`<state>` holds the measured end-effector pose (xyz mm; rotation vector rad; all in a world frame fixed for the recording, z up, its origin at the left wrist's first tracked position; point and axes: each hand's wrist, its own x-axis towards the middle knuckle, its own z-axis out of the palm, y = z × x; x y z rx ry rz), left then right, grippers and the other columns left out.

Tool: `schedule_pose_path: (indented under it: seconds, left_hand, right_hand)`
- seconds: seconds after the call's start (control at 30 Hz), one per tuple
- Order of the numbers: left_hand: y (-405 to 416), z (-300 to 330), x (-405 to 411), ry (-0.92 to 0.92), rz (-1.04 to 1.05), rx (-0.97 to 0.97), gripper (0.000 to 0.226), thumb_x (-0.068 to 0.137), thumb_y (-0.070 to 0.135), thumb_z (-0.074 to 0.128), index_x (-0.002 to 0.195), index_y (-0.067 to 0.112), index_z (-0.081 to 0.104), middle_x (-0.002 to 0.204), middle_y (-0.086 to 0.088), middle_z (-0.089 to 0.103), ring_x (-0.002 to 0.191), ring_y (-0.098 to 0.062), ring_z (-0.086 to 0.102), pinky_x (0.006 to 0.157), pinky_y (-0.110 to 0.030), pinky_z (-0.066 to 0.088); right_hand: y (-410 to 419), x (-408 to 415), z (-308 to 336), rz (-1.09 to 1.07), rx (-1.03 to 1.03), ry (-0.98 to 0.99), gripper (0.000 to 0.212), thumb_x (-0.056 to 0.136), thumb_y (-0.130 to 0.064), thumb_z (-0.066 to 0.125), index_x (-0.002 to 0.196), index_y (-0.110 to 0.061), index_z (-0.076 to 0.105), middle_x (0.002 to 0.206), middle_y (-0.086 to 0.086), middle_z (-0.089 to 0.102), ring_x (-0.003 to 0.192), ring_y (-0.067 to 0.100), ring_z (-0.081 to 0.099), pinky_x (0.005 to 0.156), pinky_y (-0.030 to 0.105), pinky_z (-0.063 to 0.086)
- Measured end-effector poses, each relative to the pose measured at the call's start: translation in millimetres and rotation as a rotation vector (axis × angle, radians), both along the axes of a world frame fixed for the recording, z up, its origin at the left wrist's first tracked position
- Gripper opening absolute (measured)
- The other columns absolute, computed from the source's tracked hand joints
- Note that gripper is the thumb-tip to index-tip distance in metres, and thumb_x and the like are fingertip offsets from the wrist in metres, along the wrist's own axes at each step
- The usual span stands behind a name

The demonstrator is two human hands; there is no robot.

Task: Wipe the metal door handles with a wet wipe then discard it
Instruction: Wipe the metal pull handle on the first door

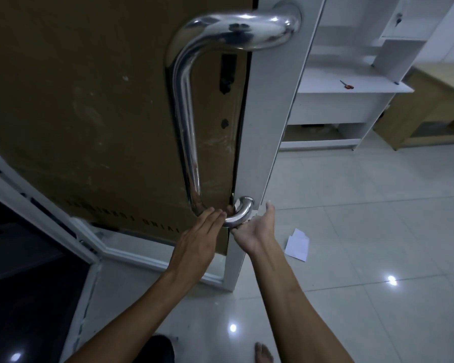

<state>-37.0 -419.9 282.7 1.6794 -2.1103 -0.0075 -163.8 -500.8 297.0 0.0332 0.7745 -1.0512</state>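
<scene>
A long polished metal door handle runs down a door covered in brown cardboard. My left hand lies flat, its straight fingers touching the handle's lower bend from the left. My right hand reaches under that bend from the right side of the door edge, palm up and thumb raised. Its fingers are hidden behind the handle. A sliver of white wet wipe shows between this hand and the metal.
The white door frame edge stands between my hands. A white sheet of paper lies on the tiled floor. A white desk unit and a wooden cabinet stand at the back right. The doorway at left is dark.
</scene>
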Motion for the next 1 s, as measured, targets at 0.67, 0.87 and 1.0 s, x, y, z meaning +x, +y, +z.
schedule_pose_path:
  seconds: [0.67, 0.87, 1.0]
  left_hand:
    - [6, 18, 3, 0.261, 0.029, -0.076, 0.035, 0.09, 0.007, 0.04, 0.113, 0.0, 0.066, 0.113, -0.011, 0.067, 0.108, -0.017, 0.059, 0.1, -0.021, 0.042]
    - [3, 21, -29, 0.324, 0.17, -0.104, 0.041, 0.088, 0.005, 0.038, 0.117, 0.007, 0.067, 0.12, -0.003, 0.065, 0.111, -0.01, 0.056, 0.101, -0.021, 0.041]
    - [-1, 23, -65, 0.395, 0.232, -0.12, 0.038, 0.083, -0.009, 0.05, 0.115, 0.005, 0.067, 0.119, 0.0, 0.064, 0.109, -0.009, 0.057, 0.096, -0.024, 0.045]
  right_hand:
    - [71, 14, -19, 0.176, 0.123, -0.165, 0.042, 0.104, -0.022, 0.041, 0.136, 0.005, 0.046, 0.127, 0.024, 0.06, 0.121, 0.029, 0.057, 0.112, 0.039, 0.036]
    - [60, -56, -27, 0.32, 0.033, -0.075, 0.04, 0.102, -0.021, 0.043, 0.138, -0.002, 0.044, 0.129, 0.022, 0.061, 0.119, 0.027, 0.061, 0.114, 0.038, 0.033]
    - [32, -105, -18, 0.362, -0.062, -0.05, 0.039, 0.102, -0.019, 0.042, 0.137, 0.0, 0.044, 0.13, 0.024, 0.059, 0.119, 0.031, 0.061, 0.105, 0.039, 0.043]
